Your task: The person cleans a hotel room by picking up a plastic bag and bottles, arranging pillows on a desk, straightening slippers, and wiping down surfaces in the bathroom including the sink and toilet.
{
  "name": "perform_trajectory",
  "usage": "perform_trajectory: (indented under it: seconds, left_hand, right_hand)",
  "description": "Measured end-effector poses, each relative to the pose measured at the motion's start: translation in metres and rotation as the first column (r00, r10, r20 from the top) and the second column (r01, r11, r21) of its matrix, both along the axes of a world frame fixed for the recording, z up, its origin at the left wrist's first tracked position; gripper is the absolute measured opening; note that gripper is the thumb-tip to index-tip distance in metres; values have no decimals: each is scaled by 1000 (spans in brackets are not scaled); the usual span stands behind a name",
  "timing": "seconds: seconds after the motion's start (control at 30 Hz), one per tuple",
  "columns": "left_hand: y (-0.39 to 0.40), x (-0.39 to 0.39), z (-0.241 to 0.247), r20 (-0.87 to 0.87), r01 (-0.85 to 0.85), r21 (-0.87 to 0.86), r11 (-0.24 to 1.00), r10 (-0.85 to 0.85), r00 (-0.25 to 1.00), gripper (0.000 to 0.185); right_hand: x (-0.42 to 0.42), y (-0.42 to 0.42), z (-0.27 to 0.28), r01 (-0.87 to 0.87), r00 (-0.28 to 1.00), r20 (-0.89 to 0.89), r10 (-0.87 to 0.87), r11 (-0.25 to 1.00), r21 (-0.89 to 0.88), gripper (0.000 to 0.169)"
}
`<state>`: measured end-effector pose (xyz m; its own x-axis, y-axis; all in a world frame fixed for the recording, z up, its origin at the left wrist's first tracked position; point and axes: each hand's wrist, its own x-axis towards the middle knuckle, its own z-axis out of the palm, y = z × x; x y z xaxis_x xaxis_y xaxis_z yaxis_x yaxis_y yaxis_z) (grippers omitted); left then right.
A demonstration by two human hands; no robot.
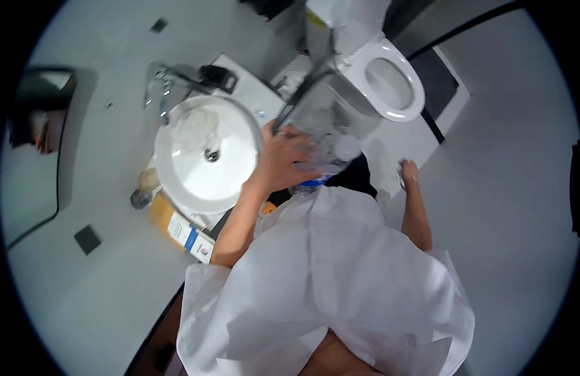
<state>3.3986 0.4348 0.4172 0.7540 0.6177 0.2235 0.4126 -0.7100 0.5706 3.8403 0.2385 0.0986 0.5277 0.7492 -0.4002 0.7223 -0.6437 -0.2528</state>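
My left hand point(290, 155) is stretched out to the right of the white sink basin point(177, 188). Its fingers are spread over a clear plastic bottle point(313, 183) with a blue label, which is blurred and partly hidden. Whether the hand grips the bottle or another clear thing there, I cannot tell. Clear plastic point(341, 145) lies under and past the fingertips, beside a grey translucent bin or bag point(332, 103). My right hand point(408, 170) is low on the right, its fingers curled and mostly turned away. A small, thin thing shows at its fingers, too blurred to name.
A chrome faucet point(164, 94) stands behind the basin, which has white foam or soft material point(196, 127) in it. A black item point(218, 77) sits on the counter. A toilet point(398, 110) is at the upper right. A yellow-and-white package point(182, 230) lies left of my forearm.
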Motion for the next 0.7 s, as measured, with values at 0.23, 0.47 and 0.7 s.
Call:
perform_trajectory:
  seconds: [0.23,0.47,0.7]
  left_hand:
    - [12,42,-25,-81,-520,-224,825,515,853,26]
    - [-51,136,-82,-221,-736,-539,410,774,593,26]
    - [-100,196,-152,-507,-816,-572,84,746,433,25]
  right_hand:
    - [9,280,46,-66,967,-239,92,991,115,33]
    - [-6,354,-90,-333,759,-594,268,943,0,28]
    - [-128,464,-189,-327,737,-662,139,930,-168,42]
